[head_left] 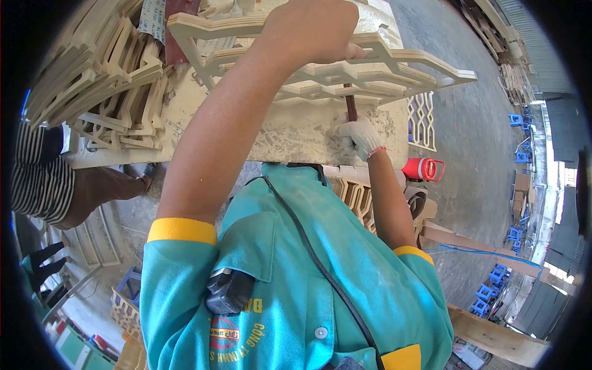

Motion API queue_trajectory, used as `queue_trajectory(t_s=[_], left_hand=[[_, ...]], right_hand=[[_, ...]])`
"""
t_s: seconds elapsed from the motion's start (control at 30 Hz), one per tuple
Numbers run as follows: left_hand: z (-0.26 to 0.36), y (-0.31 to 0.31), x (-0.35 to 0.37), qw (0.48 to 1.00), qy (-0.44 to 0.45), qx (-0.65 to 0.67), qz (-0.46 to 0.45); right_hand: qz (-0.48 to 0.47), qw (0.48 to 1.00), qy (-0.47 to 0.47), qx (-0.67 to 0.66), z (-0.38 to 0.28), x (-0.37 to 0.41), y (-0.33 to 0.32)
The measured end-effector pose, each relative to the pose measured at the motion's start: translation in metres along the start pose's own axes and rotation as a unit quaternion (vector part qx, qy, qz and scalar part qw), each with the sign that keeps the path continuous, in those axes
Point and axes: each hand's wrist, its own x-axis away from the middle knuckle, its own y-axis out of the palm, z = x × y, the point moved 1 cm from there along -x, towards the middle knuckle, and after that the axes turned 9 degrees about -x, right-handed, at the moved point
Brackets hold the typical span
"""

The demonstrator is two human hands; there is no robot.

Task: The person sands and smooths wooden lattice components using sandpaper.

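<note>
A pale plywood lattice panel [425,77] is held tilted above a dusty worktable [290,132]. My left hand [314,28] is bare and closed on the lattice's upper part; some fingers are hidden behind the hand. Below the panel, my right hand [362,137], in a whitish glove, wraps round a thin dark reddish-brown stick [351,105]. The stick's far end reaches the lattice's lower bars.
Wooden lattice pieces [92,74] are piled on the left. Another person's striped sleeve [40,179] shows at the far left. A red jug [423,169] stands beyond the table's right edge, near a cut-out panel [422,123]. Blue stools [490,290] stand farther right.
</note>
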Motion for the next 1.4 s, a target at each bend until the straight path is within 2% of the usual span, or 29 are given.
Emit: queue_trajectory(t_s=[0.1,0.3,0.5,0.7,0.73,0.8,0.9,1.0,1.1,1.2,1.4], left_hand=[[0.000,-0.003,0.001,1.000,0.000,0.011,-0.006],[0.000,-0.001,0.003,1.000,-0.001,0.007,0.009],[0.002,0.005,-0.004,1.000,-0.018,-0.021,-0.005],[0.000,-0.003,-0.001,1.000,0.001,0.002,-0.009],[-0.001,-0.002,-0.001,1.000,0.004,-0.002,0.002],[-0.003,0.003,-0.001,1.000,0.009,-0.009,0.023],[-0.001,0.007,-0.009,0.999,-0.019,-0.032,-0.005],[0.000,-0.001,-0.002,1.000,0.001,-0.006,0.006],[-0.001,0.000,-0.002,1.000,0.005,-0.011,0.014],[-0.005,0.004,-0.009,0.999,0.028,-0.028,0.010],[-0.003,-0.004,-0.010,0.999,0.002,-0.018,-0.034]], right_hand=[[-0.010,1.000,-0.001,-0.017,-0.001,0.003,0.000],[0.024,0.996,-0.031,0.077,-0.002,0.004,0.003],[-0.007,0.999,-0.025,0.039,-0.001,0.004,-0.001],[0.025,0.999,-0.026,0.020,0.005,-0.003,-0.007],[0.063,0.987,-0.087,0.115,0.004,-0.003,-0.006],[0.137,0.922,-0.202,0.299,0.003,-0.002,-0.001],[0.172,0.892,-0.153,0.388,0.004,-0.001,0.012],[0.211,0.876,-0.105,0.420,-0.011,0.010,0.012],[0.188,0.875,-0.124,0.430,-0.004,0.008,0.013],[0.208,0.873,-0.106,0.429,-0.008,0.005,0.015],[0.199,0.883,-0.096,0.414,-0.008,-0.004,0.009]])
